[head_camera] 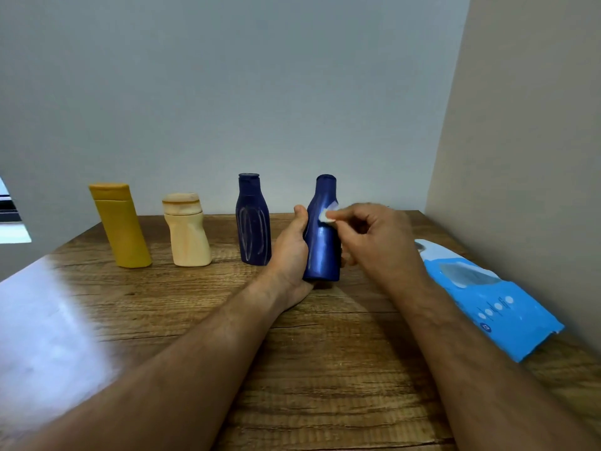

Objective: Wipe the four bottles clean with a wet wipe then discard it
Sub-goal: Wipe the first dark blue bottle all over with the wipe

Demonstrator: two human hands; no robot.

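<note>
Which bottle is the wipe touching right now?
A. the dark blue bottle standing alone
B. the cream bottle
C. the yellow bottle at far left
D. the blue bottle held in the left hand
D: the right hand presses the white wipe against the shoulder of the blue bottle gripped by the left hand.

Four bottles upright on table; wipe (white) on rightmost.
</note>
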